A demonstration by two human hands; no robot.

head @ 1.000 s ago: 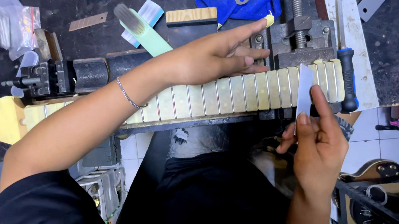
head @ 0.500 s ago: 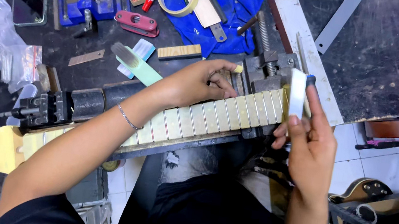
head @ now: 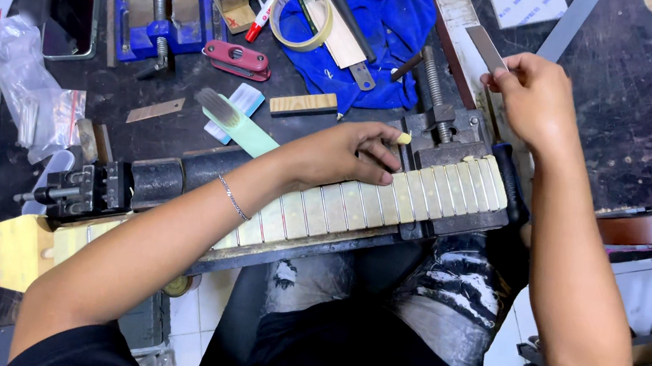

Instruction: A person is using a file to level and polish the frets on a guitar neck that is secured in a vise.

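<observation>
head view change: right hand has gone up from the guitar neck to behind the vise, fingers closed on a thin metal blade.
left hand: stays flat on the frets, fingers together, holding nothing.
meaning: seems the blade work is paused.
neck look: pale fretboard, clamped in front of the vise on the dark surface.

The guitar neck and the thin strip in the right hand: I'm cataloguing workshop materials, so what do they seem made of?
Guitar neck: pale, yellowish wood with a smooth sheen, crossed by thin lines that look like frets; probably maple, though the kind is uncertain. Thin strip pinched by the right hand: grey, flat and faintly reflective, so likely bare steel. The left hand rests on the neck.
</observation>
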